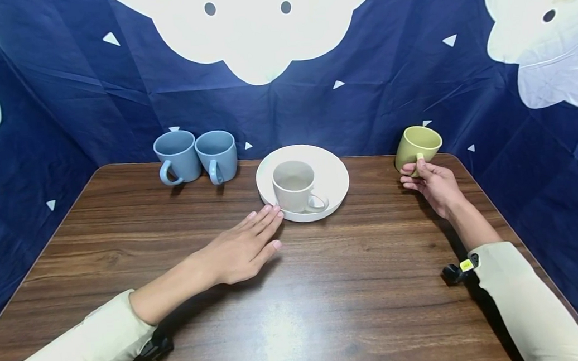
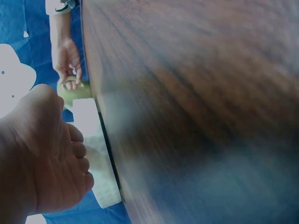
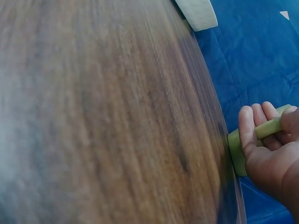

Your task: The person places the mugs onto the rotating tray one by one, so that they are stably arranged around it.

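Note:
My right hand [image 1: 439, 188] holds a green mug [image 1: 408, 151] by its handle at the back right of the table, thumb on top of the handle and fingers curled beneath. In the right wrist view, the fingers [image 3: 247, 126] wrap round that handle close to the table edge. My left hand [image 1: 241, 252] stretches out palm down, fingers straight, fingertips right at the rim of a shallow white dish [image 1: 338, 180]. Inside the dish stands an upright off-white mug [image 1: 290, 198], its handle pointing right. The left wrist view shows the palm [image 2: 42, 158] beside the dish's side wall.
Two blue mugs [image 1: 181, 154] [image 1: 222, 154] stand side by side at the back left, handles toward the front. The brown wooden table [image 1: 357, 287] ends at a dark blue cloth [image 1: 304, 112] with white cloud shapes, hanging behind and at both sides.

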### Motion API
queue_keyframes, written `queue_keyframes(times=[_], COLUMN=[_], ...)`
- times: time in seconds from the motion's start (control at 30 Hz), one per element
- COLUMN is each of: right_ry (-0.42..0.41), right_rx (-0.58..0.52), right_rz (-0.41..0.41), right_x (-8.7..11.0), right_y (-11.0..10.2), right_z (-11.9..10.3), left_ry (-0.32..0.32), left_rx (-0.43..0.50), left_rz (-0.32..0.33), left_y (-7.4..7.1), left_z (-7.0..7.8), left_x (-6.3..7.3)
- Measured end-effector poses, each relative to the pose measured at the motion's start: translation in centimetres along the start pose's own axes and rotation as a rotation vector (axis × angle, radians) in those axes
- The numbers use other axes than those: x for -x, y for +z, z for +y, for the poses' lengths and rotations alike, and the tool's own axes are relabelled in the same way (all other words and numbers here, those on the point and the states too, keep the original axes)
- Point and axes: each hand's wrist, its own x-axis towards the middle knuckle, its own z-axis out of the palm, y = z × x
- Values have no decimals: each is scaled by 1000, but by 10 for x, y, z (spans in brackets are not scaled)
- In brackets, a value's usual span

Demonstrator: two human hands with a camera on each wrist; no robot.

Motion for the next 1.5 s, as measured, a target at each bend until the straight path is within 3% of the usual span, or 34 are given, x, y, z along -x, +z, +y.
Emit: queue_keyframes(times=[1.5], right_ry=[31], right_rx=[-1], right_rz=[-9], right_x=[-1], right_y=[-3], right_z=[-2], left_ry=[-27], left_rx=[-13], left_rz=[20], left_y=[-1], left_z=[-11], left_x=[2])
